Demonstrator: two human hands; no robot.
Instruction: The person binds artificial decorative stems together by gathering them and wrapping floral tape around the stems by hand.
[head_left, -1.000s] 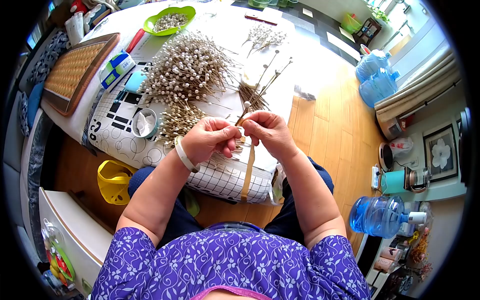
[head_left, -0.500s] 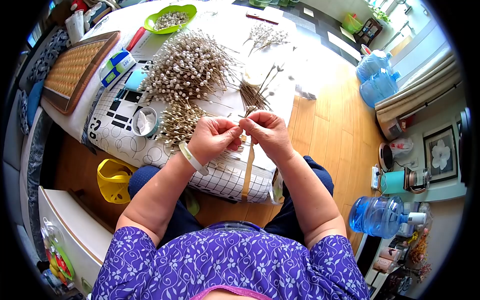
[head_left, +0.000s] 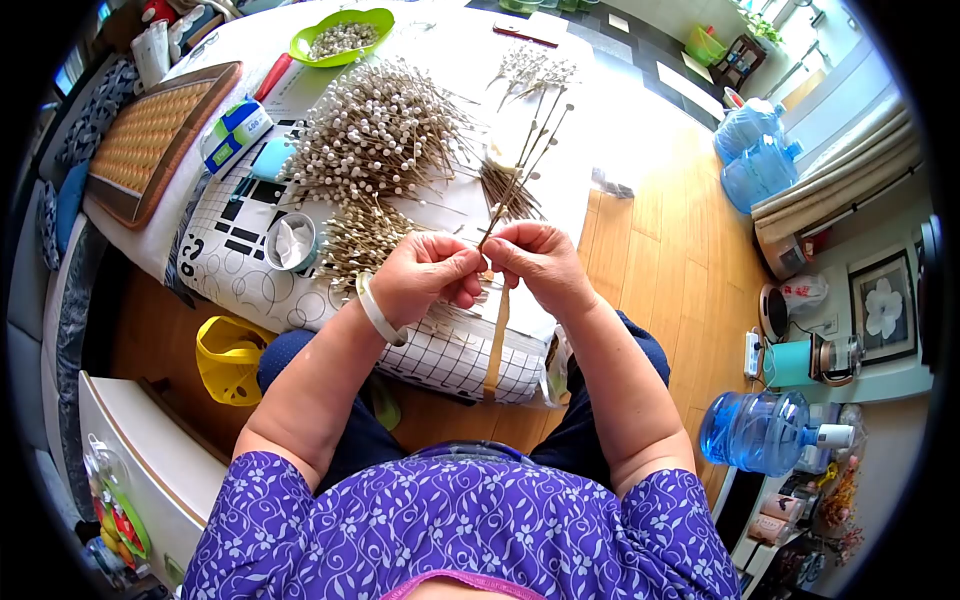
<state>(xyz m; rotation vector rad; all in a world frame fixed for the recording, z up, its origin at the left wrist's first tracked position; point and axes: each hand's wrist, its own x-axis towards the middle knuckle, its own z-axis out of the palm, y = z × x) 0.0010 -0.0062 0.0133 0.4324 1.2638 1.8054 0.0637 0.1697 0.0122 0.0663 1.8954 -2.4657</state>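
White patterned tablecloth under beaded stems | wooden floor | water jugs

The stem spray is slender, brown and branched, with small dark buds at the upper tips. It is tilted, tips pointing away and rightward, its base pinched between the fingers. The tape strip, flat and tan, extends downward from them, nearly straight.

blue-white pack: number, seemingly "400"; plastic bag: red print, too small to read.
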